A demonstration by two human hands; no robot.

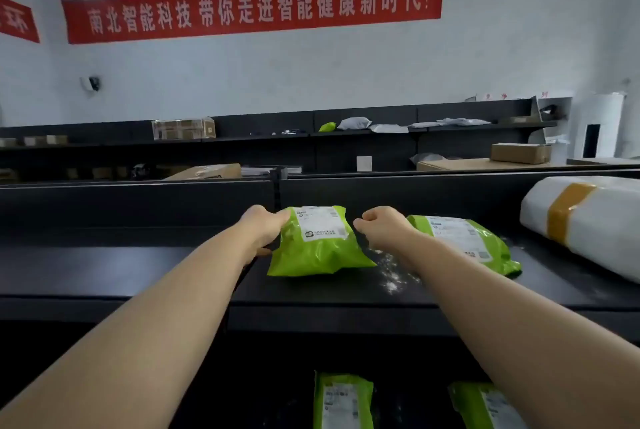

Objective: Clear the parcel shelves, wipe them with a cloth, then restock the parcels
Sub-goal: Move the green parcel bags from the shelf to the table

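Parcels on the top shelf (138,269) number three: a green parcel (318,245) mid-shelf, a second green parcel (464,238) right of it, a white parcel (588,217) at the right edge. Two lower parcels (343,401) lie beneath. Your left hand (265,226) grips the green parcel's left edge. Your right hand (381,224) curls beside its right edge, perhaps touching; I cannot tell whether it holds anything.
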